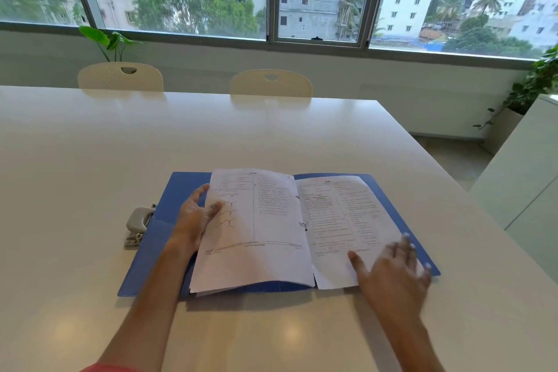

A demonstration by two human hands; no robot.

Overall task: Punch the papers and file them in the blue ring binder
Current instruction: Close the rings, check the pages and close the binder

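The blue ring binder (157, 238) lies open and flat on the white table (211, 136). Printed papers sit on its metal rings (303, 225): a left stack (259, 238) and a right sheet (347, 220). My left hand (193, 217) holds the left edge of the left stack, thumb on top of the page. My right hand (395, 269) is blurred, with spread fingers at the lower right corner of the right sheet. A grey hole punch (137, 226) stands just left of the binder cover, partly hidden by it.
Two cream chairs (120, 77) (270, 83) stand at the table's far side under a wide window. Potted plants (108, 41) (531, 90) are at the back left and far right. A white cabinet (525, 178) stands right of the table.
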